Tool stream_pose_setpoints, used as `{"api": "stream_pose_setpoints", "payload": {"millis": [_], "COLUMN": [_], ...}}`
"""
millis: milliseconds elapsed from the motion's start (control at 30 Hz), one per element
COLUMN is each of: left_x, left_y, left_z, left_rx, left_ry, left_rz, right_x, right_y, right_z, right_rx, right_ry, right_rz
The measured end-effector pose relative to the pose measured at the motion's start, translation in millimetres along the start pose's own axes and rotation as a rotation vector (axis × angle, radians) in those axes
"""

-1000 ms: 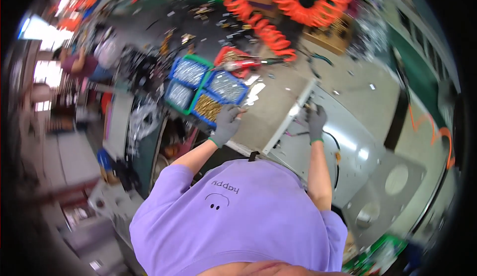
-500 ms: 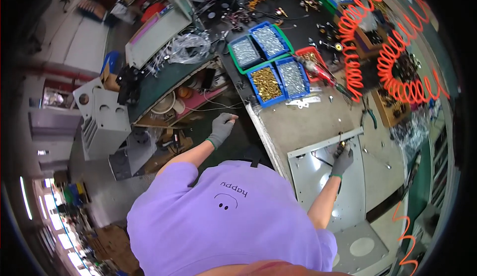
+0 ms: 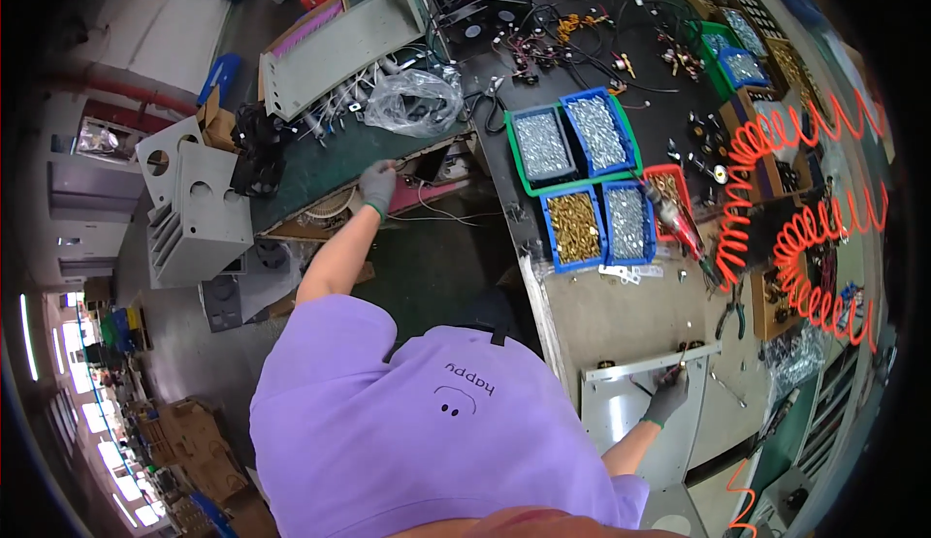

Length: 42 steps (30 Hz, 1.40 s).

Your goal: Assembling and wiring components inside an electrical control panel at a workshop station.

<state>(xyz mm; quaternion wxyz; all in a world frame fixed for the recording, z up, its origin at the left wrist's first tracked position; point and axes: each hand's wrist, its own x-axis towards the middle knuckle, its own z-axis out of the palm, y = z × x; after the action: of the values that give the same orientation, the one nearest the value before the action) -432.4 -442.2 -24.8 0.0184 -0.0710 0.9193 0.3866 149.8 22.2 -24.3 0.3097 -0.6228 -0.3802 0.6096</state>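
Note:
My left hand (image 3: 377, 186), in a grey glove with a green cuff, reaches out over the edge of the green-topped bench (image 3: 325, 174). Its fingers are loosely stretched, and nothing shows in them. On the right, my gloved right hand (image 3: 666, 402) is closed at the raised lip of a grey sheet-metal panel (image 3: 615, 422). Between its fingertips is a small dark part (image 3: 673, 373), partly hidden by the fingers. A dark round piece (image 3: 606, 364) sits on the same lip, left of this hand.
Blue bins of silver screws (image 3: 627, 220) and brass fittings (image 3: 573, 228) stand beyond the panel. A red-handled tool (image 3: 679, 228) lies near orange coiled hoses (image 3: 737, 218). Pliers (image 3: 732, 315) lie beside the panel. A bagged bundle (image 3: 412, 102) and wires cover the green bench.
My left hand has moved left and farther out, to the green bench's edge. The view has shifted, so the benches sit differently; my right hand stays at the panel's lip.

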Motion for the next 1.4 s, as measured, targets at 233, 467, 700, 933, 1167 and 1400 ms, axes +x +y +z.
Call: {"api": "stream_pose_setpoints", "payload": {"millis": [233, 467, 700, 933, 1167, 1400], "left_x": [120.0, 201.5, 284.1, 272.4, 152.3, 159.7], "left_y": [-10.8, -48.2, -122.6, -77.0, 2.5, 57.4], "left_z": [-51.9, -86.0, -92.2, -134.0, -125.2, -148.6], "left_rx": [0.448, 0.571, 0.944, -0.365, 0.687, -0.084], "left_ry": [0.394, 0.376, -0.241, -0.182, -0.227, 0.237], "left_rz": [-0.183, -0.515, -0.386, -0.877, 0.279, -0.495], "right_x": [14.7, -16.9, -32.4, 3.3, 53.9, 64.0], "right_y": [9.8, -32.8, -82.8, -77.5, -54.0, -64.0], "right_z": [-15.9, -31.4, 53.3, 164.6, 190.9, 198.0], "right_rx": [-0.163, -0.722, -0.879, -1.214, -0.944, -1.285], "right_ry": [0.069, 0.591, 0.28, 0.076, -0.26, -0.068], "right_rz": [0.08, -0.168, -0.572, -0.527, -0.488, -0.435]}}
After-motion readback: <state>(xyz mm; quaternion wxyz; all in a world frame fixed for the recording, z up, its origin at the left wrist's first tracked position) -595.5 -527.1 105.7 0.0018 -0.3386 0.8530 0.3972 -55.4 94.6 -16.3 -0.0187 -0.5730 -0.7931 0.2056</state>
